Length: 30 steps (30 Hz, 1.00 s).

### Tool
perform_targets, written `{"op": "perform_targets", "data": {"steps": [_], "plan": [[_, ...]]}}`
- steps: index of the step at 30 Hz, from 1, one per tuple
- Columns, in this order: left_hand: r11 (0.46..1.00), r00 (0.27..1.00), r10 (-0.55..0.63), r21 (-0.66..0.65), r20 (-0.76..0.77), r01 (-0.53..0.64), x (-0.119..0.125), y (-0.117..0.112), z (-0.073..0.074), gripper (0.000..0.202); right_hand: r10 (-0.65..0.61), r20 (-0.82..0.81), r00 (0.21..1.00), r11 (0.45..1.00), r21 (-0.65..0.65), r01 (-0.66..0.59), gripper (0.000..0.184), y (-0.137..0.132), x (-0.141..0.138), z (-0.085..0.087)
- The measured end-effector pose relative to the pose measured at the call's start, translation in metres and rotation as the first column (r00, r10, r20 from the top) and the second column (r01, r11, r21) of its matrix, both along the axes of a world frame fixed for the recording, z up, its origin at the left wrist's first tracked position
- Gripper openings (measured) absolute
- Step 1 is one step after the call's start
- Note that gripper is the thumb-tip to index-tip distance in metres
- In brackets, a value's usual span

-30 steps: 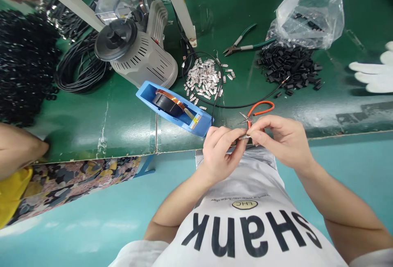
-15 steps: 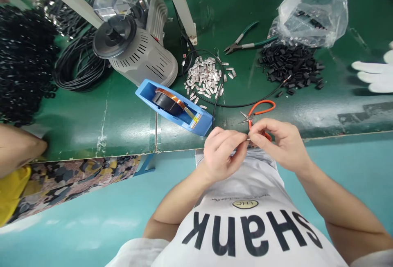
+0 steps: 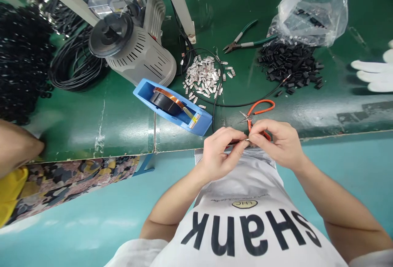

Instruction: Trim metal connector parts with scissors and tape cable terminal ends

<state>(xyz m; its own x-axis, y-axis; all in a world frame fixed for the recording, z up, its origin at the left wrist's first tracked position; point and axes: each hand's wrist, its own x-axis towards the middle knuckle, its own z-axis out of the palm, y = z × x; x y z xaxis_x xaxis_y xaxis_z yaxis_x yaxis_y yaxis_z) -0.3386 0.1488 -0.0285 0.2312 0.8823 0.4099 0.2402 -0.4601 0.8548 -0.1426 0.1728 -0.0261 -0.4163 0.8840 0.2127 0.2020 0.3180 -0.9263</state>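
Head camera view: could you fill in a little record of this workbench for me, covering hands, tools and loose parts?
Left hand: fingers pinch a small metallic piece, too small to identify
Right hand: fingers pinch the piece's other end
Tools: orange-handled pliers, partly hidden by the right hand; green-handled cutters, farther back
Loose parts: silver pile; black pile to its right
Also nearby: blue tape dispenser

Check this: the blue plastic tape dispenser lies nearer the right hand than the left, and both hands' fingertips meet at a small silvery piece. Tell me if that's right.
Wrong side: the head view shows the blue plastic tape dispenser lying nearer the left hand than the right hand. The rest stands: both hands' fingertips meet at a small silvery piece.
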Motion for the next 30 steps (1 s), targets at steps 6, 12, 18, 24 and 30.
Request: {"op": "perform_targets", "data": {"steps": [6, 12, 18, 24, 30], "plan": [[0.992, 0.994, -0.019, -0.120, 0.108, 0.032, 0.001, 0.002, -0.006, 0.005, -0.012, -0.020, 1.000, 0.999, -0.032, 0.012, 0.010, 0.002, -0.005, -0.004], [0.996, 0.998, 0.041, 0.082, 0.051, -0.045, 0.005, 0.006, -0.006, 0.012, -0.050, -0.105, 0.993, 0.974, -0.225, 0.026, 0.011, 0.002, -0.002, -0.003], [0.884, 0.951, 0.252, 0.442, -0.179, -0.151, 0.010, 0.001, -0.014, 0.022, 0.001, -0.039, 0.999, 0.946, -0.325, -0.014, 0.014, -0.001, 0.006, 0.012], [0.973, 0.987, 0.115, 0.214, -0.111, -0.089, 0.010, -0.002, -0.008, 0.025, -0.038, 0.144, 0.989, 0.979, -0.191, 0.066, 0.012, -0.001, 0.013, 0.024], [0.930, 0.995, -0.096, -0.353, 0.026, 0.099, 0.006, 0.002, 0.006, 0.017, -0.039, 0.285, 0.958, 0.999, 0.014, 0.036, 0.006, 0.002, 0.020, 0.030]]}}
